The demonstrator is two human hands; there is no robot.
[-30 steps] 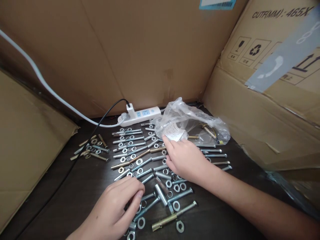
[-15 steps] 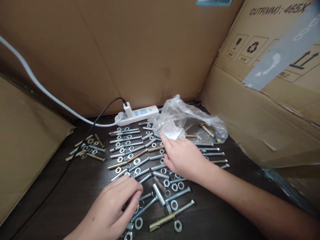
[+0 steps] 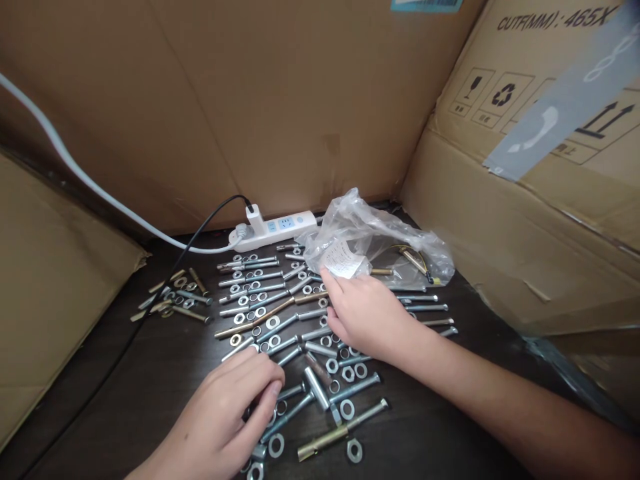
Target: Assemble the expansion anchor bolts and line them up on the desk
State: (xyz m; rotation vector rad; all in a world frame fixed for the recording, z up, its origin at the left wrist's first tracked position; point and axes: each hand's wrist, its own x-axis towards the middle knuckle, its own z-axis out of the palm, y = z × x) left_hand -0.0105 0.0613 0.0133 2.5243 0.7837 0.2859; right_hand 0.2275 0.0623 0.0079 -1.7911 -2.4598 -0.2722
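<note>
Bolts (image 3: pixel 260 277) and washers (image 3: pixel 347 409) are spread in rough rows across the middle of the dark desk (image 3: pixel 150 380), with most shafts laid crosswise, left to right, at a slight slant. The left hand (image 3: pixel 225 420) is curled palm-down over the near end of the spread, its fingertips set on a zinc bolt (image 3: pixel 293 412) whose long axis runs from near-left to far-right; whether anything is pinched beneath cannot be told. The right hand (image 3: pixel 373 317) is laid flat and loosely spread on the rows farther back, nothing gripped, its forefinger tip touching the paper label (image 3: pixel 341 259) of a crumpled plastic bag (image 3: pixel 380 230) toward the far right corner. A white power strip (image 3: pixel 277 227) is seen at the far edge, a small separate heap (image 3: pixel 175 300) toward the left edge, and cardboard boxes (image 3: pixel 525 200) are stood around
</note>
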